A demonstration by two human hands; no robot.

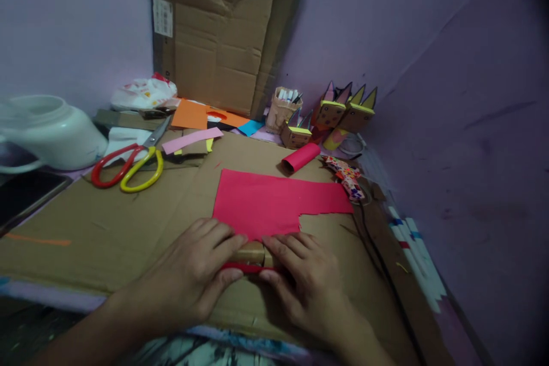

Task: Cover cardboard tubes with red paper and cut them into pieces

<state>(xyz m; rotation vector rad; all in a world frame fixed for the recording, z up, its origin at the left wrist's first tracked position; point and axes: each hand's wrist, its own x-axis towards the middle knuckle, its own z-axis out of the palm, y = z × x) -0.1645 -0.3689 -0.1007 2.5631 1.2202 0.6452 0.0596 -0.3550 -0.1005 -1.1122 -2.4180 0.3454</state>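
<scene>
A sheet of red paper [261,200] lies on the cardboard work surface, its right part narrower with a ragged cut edge. At its near edge a brown cardboard tube [251,254] is partly wrapped, with a strip of red showing along its near side. My left hand [195,266] grips the tube's left part, fingers on the far side and thumb on the near side. My right hand [302,274] grips the right part the same way. The tube's ends are hidden beneath my hands.
Scissors [128,167] with red and yellow handles lie at left, near a white pot [55,131]. A red paper roll [301,158] and a patterned glue gun [345,176] with a black cord sit beyond the sheet. Paper-eared box figures [347,111] and a marker cup [283,110] stand behind.
</scene>
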